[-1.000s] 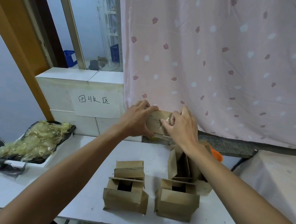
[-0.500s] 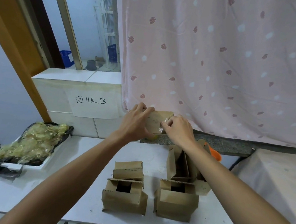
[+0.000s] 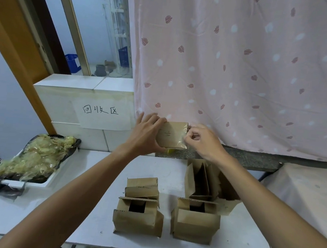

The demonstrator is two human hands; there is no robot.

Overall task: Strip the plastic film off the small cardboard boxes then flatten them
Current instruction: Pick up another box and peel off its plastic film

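Gripping the wrapped box [image 3: 171, 134] by its left end, the left hand [image 3: 147, 136] holds it above the far edge of the table [image 3: 90, 206]. The right hand [image 3: 203, 141] pinches the film [image 3: 184, 141] at the box's right edge. Film covers this box, so stripping appears barely begun. 4 opened boxes [image 3: 137, 217] stand below, bare but apparently not yet flat. A tray [image 3: 13, 184] at left holds stripped film [image 3: 35, 157].

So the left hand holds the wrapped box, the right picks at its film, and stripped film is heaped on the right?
No: the head view shows the stripped film heaped on the left. Left hand, right hand and wrapped box are as said.
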